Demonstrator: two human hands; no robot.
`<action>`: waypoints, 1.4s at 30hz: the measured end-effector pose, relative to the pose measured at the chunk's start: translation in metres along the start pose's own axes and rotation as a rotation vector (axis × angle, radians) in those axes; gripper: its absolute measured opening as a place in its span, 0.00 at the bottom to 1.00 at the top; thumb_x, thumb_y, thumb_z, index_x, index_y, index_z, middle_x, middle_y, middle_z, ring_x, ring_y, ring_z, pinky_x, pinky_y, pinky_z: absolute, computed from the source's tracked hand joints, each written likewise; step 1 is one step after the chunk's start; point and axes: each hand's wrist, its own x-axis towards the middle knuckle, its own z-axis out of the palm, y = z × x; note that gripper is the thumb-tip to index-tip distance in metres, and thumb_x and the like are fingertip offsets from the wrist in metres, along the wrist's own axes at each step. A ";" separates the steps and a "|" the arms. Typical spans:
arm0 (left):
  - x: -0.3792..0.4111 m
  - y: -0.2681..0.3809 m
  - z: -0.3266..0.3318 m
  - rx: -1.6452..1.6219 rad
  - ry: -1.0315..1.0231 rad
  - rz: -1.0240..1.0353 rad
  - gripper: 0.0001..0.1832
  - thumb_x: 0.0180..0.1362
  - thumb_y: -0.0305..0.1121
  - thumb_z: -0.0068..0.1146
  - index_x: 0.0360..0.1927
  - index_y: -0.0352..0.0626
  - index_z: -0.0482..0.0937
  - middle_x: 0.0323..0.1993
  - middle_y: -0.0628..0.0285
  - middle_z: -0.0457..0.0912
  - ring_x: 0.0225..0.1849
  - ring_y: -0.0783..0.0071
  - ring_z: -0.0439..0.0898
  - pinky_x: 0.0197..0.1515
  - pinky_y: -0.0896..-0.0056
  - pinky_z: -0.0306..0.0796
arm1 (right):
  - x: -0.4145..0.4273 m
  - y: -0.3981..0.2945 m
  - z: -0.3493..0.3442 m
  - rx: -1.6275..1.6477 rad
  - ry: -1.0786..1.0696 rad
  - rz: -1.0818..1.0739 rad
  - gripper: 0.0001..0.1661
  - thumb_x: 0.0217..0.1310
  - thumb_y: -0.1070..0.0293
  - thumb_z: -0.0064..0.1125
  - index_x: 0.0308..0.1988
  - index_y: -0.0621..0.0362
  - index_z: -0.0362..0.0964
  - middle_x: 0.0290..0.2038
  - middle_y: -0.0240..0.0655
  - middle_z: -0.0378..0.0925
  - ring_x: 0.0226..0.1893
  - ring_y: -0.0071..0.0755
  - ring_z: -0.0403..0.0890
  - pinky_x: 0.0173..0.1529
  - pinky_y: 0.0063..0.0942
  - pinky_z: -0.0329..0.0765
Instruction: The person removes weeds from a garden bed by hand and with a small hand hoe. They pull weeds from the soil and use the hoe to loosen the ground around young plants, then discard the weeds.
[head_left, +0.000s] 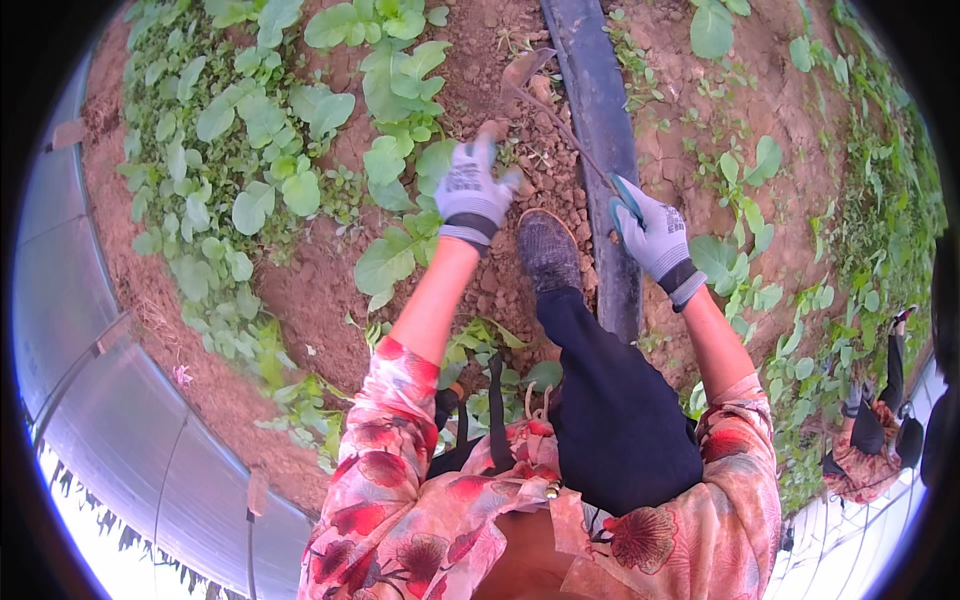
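Note:
My right hand (651, 229), in a grey-white work glove with green fingers, grips the thin handle of a hand hoe (566, 133). The hoe's rusty metal blade (525, 69) rests at the cloddy soil, left of a black flat hose (604, 112). My left hand (471, 186), gloved alike, hovers over the soil with fingers apart; motion blurs its tips. Nothing shows in it. Beside it on the left grows a row of leafy green plants (397, 157). Small weeds (510, 154) lie near its fingertips.
My shoe (550, 250) stands on the clods between both hands. Dense leafy plants (259, 124) cover the left bed, and more plants (742, 225) grow right of the hose. A plastic sheet wall (112, 405) curves along the left. Another person (866, 457) bends low at far right.

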 end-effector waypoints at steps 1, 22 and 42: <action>-0.004 0.002 0.010 0.017 0.009 0.007 0.22 0.49 0.41 0.57 0.50 0.59 0.72 0.48 0.56 0.72 0.40 0.56 0.78 0.43 0.57 0.72 | 0.001 0.000 -0.001 0.013 -0.009 0.003 0.22 0.57 0.60 0.52 0.52 0.50 0.70 0.32 0.47 0.78 0.33 0.49 0.80 0.37 0.38 0.75; 0.036 -0.031 0.019 -0.042 0.024 -0.354 0.32 0.48 0.36 0.59 0.59 0.53 0.64 0.46 0.51 0.77 0.49 0.55 0.75 0.50 0.59 0.68 | 0.001 0.008 0.016 0.242 -0.015 0.054 0.21 0.58 0.62 0.52 0.51 0.55 0.71 0.32 0.49 0.77 0.34 0.45 0.81 0.37 0.31 0.75; 0.031 0.026 0.045 0.042 -0.141 -0.018 0.25 0.47 0.45 0.61 0.49 0.49 0.71 0.46 0.55 0.74 0.43 0.57 0.78 0.42 0.56 0.72 | 0.008 0.002 0.009 0.458 0.027 0.144 0.21 0.58 0.66 0.51 0.52 0.60 0.69 0.27 0.47 0.77 0.26 0.28 0.81 0.34 0.25 0.74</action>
